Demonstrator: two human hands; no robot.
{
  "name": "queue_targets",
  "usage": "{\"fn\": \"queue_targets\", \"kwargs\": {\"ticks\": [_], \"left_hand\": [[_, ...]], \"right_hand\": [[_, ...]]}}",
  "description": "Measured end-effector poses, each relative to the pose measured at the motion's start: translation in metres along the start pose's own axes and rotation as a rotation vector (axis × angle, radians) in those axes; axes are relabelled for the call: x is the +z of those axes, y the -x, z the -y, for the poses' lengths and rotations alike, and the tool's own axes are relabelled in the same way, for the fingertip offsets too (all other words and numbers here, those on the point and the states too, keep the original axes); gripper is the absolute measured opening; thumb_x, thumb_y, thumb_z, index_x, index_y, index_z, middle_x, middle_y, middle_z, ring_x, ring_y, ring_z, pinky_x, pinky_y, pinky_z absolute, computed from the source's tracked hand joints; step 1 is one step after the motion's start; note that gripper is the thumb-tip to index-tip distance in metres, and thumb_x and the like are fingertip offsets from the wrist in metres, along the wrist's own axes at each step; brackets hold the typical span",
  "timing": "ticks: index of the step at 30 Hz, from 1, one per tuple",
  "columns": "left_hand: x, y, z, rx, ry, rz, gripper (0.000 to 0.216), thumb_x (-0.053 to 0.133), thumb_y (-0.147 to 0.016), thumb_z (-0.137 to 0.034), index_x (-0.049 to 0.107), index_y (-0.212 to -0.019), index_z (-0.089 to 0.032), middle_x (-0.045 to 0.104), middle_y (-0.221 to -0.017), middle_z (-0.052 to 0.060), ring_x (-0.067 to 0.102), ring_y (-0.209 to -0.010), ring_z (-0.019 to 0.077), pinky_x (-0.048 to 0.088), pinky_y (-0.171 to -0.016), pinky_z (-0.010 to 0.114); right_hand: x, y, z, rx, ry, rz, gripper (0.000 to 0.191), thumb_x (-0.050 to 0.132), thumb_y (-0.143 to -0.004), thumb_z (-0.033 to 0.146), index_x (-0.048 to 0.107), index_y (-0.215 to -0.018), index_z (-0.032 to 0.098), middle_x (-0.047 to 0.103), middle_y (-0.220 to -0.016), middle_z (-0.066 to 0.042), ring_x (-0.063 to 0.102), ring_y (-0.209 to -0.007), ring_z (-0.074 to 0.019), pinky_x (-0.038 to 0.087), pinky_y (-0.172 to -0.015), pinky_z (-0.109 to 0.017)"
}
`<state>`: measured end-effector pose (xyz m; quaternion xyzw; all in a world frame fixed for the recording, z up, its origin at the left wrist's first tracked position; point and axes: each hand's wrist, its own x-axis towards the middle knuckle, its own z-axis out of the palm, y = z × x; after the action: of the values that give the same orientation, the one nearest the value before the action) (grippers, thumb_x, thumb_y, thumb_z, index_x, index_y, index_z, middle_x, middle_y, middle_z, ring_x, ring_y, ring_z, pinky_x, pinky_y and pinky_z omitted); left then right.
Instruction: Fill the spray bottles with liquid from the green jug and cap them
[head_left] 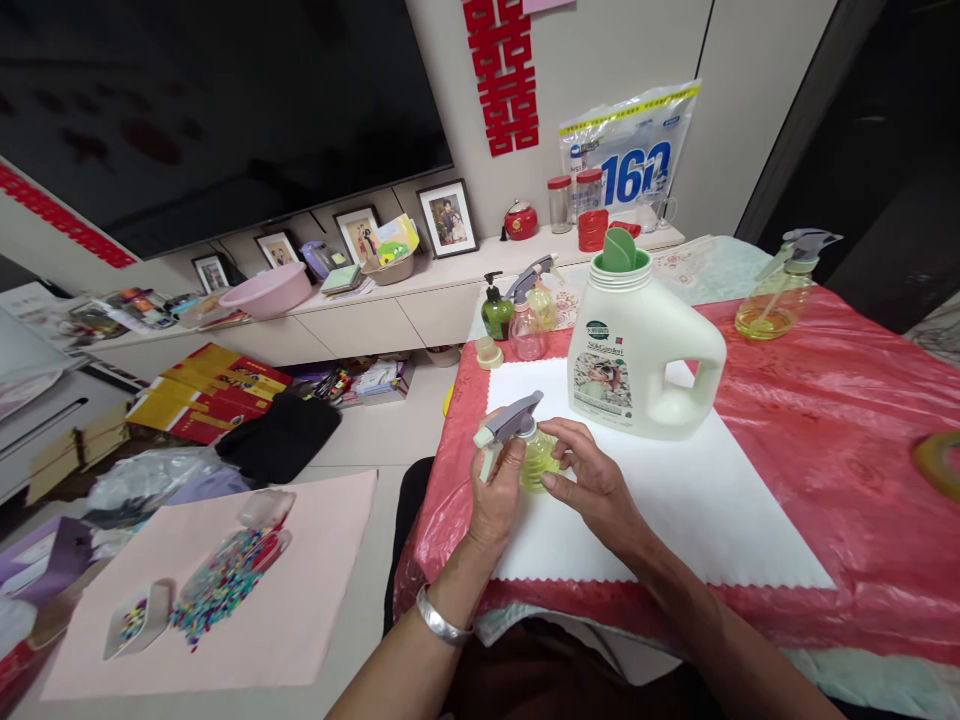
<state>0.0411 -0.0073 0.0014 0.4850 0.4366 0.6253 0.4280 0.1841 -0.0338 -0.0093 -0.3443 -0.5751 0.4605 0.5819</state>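
Spray bottle (535, 458) has a ribbed, translucent, rounded body.

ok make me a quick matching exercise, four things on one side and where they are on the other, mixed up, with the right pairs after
Things
1. nearest spray bottle
2. handled jug
3. green pump bottle
4. pink basin

Places
A. on the low cabinet below the television
B. between the left hand and the right hand
C. near the table's far left corner
D. standing on the white sheet

Right pairs: 1-B, 2-D, 3-C, 4-A
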Motion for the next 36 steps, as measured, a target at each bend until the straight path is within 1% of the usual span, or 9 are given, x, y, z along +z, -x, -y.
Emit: {"fn": "queue_targets", "kwargs": {"ticks": [4,8,13,17,19,23,28,31,36], "left_hand": [[0.000,0.000,0.000,0.040,0.020,0.045,0.048,0.078,-0.082,-0.048,0.066,-0.119,-0.021,0.071,-0.123,0.012,0.067,-0.116,0.0279,0.051,-0.106,0.044],[0.002,0.001,-0.001,0.031,0.007,0.025,0.045,0.087,-0.074,-0.041,0.068,-0.110,-0.021,0.073,-0.113,0.009,0.069,-0.106,0.0250,0.054,-0.097,0.039],[0.007,0.001,-0.003,-0.033,0.028,-0.021,0.042,0.087,-0.072,-0.044,0.070,-0.102,-0.019,0.074,-0.108,0.008,0.070,-0.099,0.0242,0.056,-0.091,0.038],[0.007,0.000,-0.004,-0.032,0.052,-0.031,0.047,0.085,-0.073,-0.049,0.070,-0.107,-0.020,0.074,-0.112,0.010,0.070,-0.108,0.0281,0.055,-0.098,0.042],[0.006,0.001,-0.003,-0.027,0.039,-0.034,0.049,0.083,-0.075,-0.052,0.069,-0.109,-0.020,0.075,-0.113,0.010,0.070,-0.111,0.0294,0.054,-0.100,0.043],[0.004,0.002,-0.002,-0.007,-0.009,-0.018,0.049,0.077,-0.079,-0.057,0.069,-0.110,-0.020,0.075,-0.114,0.011,0.069,-0.113,0.0295,0.054,-0.102,0.044],[0.004,0.001,-0.003,0.070,-0.027,0.021,0.048,0.080,-0.079,-0.050,0.067,-0.114,-0.021,0.071,-0.122,0.011,0.067,-0.117,0.0291,0.052,-0.105,0.045],[0.007,0.000,-0.004,0.044,0.000,0.010,0.050,0.085,-0.075,-0.044,0.066,-0.115,-0.021,0.072,-0.118,0.010,0.068,-0.113,0.0276,0.053,-0.103,0.043],[0.010,-0.001,-0.004,-0.042,0.110,-0.013,0.055,0.088,-0.070,-0.044,0.065,-0.113,-0.020,0.075,-0.109,0.010,0.073,-0.098,0.0256,0.058,-0.091,0.040]], "right_hand": [[0.000,0.001,0.000,0.016,0.020,0.001,0.049,0.071,-0.090,0.036,0.058,-0.137,0.042,0.045,-0.136,-0.001,0.048,-0.105,-0.0156,0.042,-0.095,-0.030],[0.000,0.001,0.003,0.062,0.053,0.024,0.057,0.070,-0.090,0.040,0.052,-0.144,0.042,0.043,-0.136,-0.002,0.046,-0.104,-0.0149,0.041,-0.100,-0.031],[-0.001,0.000,0.005,0.064,0.092,0.055,0.064,0.070,-0.089,0.043,0.047,-0.149,0.044,0.041,-0.138,-0.001,0.045,-0.115,-0.0166,0.040,-0.102,-0.030],[-0.002,-0.001,0.004,0.029,0.075,0.070,0.062,0.070,-0.090,0.041,0.049,-0.147,0.046,0.042,-0.136,0.000,0.044,-0.120,-0.0172,0.040,-0.102,-0.029],[-0.002,-0.001,0.003,0.026,0.054,0.058,0.058,0.071,-0.090,0.039,0.051,-0.145,0.047,0.043,-0.136,0.000,0.044,-0.118,-0.0164,0.039,-0.101,-0.028],[-0.001,0.000,0.003,0.036,0.004,0.007,0.051,0.072,-0.089,0.035,0.058,-0.137,0.047,0.045,-0.133,0.001,0.047,-0.103,-0.0131,0.040,-0.096,-0.027],[-0.001,-0.001,0.006,0.065,0.025,0.021,0.055,0.072,-0.088,0.035,0.056,-0.140,0.045,0.043,-0.134,0.000,0.046,-0.104,-0.0143,0.040,-0.097,-0.028],[-0.002,-0.001,0.007,0.074,0.064,0.053,0.062,0.071,-0.089,0.036,0.049,-0.146,0.047,0.041,-0.135,0.000,0.045,-0.105,-0.0141,0.040,-0.100,-0.029],[-0.003,-0.001,0.005,0.035,0.099,0.079,0.066,0.071,-0.089,0.037,0.045,-0.148,0.050,0.040,-0.137,0.001,0.042,-0.118,-0.0156,0.039,-0.103,-0.028]]}}
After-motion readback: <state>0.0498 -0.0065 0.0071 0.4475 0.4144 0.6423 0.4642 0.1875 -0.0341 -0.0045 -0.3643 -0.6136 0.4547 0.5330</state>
